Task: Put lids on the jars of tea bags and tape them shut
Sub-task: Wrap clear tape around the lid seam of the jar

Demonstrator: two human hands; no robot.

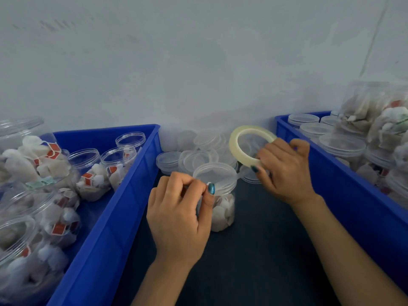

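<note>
Left hand (176,217): fingers curled tight together, thumb tip pressed on the near-left rim of the clear plastic lid (215,173). The lid sits on the clear round plastic jar of tea bags (223,208), centre of the dark tabletop (254,250). Right hand (284,173): fingers and thumb clamped on the pale yellowish tape roll (233,143), held above-right of the jar. Left blue plastic bin (123,206) and right blue plastic bin (344,180) flank it. Loose clear lids (198,157) are piled far behind.

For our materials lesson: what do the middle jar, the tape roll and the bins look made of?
Jar: clear glossy plastic, tea bags show through. Tape roll: translucent yellowish film, probably plastic. Bins: opaque blue moulded plastic, likely; slight sheen.
</note>
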